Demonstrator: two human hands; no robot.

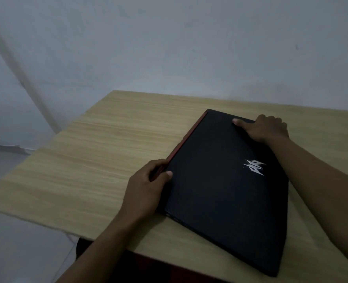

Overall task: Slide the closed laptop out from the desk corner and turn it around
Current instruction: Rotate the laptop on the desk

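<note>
A closed black laptop (220, 186) with a silver logo and a red strip along its left edge lies flat on the light wooden desk (99, 160), skewed so one corner points toward me. My left hand (146, 190) grips its red left edge, thumb on the lid and fingers curled around the side. My right hand (265, 128) holds the far edge near the far right corner, thumb pressed flat on the lid and fingers over the rim.
A pale wall (189, 48) stands right behind the desk's far edge. The desk's left and near edges drop to a light tiled floor (19, 246). Bare wood stretches to the left of the laptop.
</note>
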